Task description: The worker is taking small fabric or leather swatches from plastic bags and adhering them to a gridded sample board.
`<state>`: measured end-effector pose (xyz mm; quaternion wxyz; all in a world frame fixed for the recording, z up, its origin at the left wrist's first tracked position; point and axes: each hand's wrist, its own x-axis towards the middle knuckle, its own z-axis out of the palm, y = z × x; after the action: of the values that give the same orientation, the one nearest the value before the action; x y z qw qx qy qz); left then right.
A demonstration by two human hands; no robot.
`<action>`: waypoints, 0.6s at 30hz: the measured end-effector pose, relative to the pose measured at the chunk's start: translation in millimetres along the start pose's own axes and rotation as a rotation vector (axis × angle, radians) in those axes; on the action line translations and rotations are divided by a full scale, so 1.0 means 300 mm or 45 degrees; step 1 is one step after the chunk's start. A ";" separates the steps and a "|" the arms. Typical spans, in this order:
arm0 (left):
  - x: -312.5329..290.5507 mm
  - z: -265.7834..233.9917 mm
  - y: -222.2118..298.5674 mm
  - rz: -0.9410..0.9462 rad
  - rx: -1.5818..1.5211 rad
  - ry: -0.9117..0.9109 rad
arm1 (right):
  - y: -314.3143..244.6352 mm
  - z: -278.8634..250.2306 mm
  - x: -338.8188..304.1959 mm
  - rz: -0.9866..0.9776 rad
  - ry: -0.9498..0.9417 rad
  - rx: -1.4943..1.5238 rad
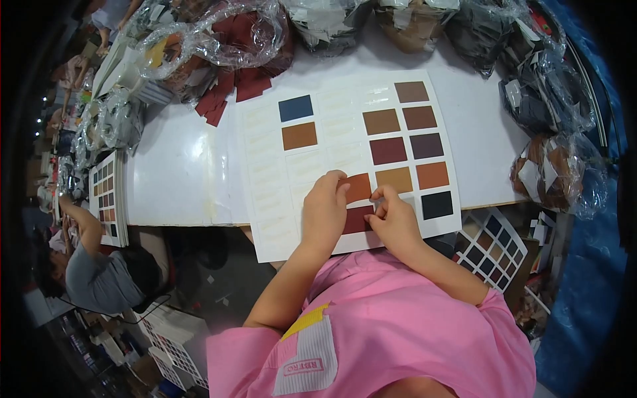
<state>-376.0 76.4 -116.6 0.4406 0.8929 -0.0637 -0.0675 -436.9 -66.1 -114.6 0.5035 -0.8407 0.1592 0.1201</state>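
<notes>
A white sample card (269,229) with rows of rectangular colour swatches lies in front of me, its near edge over the table edge. At an orange swatch (359,188) in its lower middle, my left hand (324,209) has its thumb and fingertips closed on the left side. My right hand (396,222) is curled with its fingertips pinched at the orange swatch's right edge, beside a dark red swatch (359,220) just below. What those right fingertips hold, if anything, is hidden. An ochre swatch (393,180) sits right of them. Bare cells on the card's left show pale glue-like streaks.
Clear plastic bags of swatches line the far side, including dark red pieces (252,83) spilling out and a brown-filled bag (547,174) at right. A stack of swatch cards (106,199) lies at the left. A person in grey (106,278) sits there. Another card (492,249) is below the table.
</notes>
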 end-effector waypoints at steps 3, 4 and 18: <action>0.000 -0.017 -0.001 0.001 0.027 0.000 | -0.008 0.007 0.001 0.012 -0.011 -0.001; -0.007 -0.010 -0.004 0.039 0.016 0.013 | -0.001 0.008 -0.007 0.006 0.010 -0.017; -0.017 -0.130 -0.023 -0.169 -0.397 0.216 | -0.033 -0.013 -0.061 -0.265 -0.036 0.009</action>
<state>-373.7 111.8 -98.2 0.5721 0.8185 0.0439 -0.0300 -449.7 -62.5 -98.1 0.5183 -0.8491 0.0643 0.0788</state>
